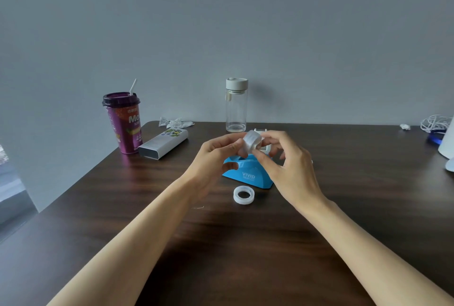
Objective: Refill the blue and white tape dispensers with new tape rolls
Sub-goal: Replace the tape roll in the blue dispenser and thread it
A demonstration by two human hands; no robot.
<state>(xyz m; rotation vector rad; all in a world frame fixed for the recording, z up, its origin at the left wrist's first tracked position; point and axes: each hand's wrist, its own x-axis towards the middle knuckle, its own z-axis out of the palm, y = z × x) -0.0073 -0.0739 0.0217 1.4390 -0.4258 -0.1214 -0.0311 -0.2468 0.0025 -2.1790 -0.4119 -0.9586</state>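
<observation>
A stack of clear tape rolls (251, 142) is held in the air between both hands, above the blue tape dispenser (249, 174) marked VIVID. My left hand (216, 160) grips its left side and my right hand (287, 165) pinches its right end. The white tape dispenser (263, 133) stands just behind, mostly hidden by my right fingers. One loose clear tape roll (243, 195) lies flat on the dark wooden table (245, 244) in front of the blue dispenser.
A purple drink cup with a straw (122, 122) and a white box (163, 143) stand at the back left. Crumpled wrapping (175, 122) and a clear bottle (236, 105) are by the wall. White cables (436, 124) and a white object (448, 143) sit far right.
</observation>
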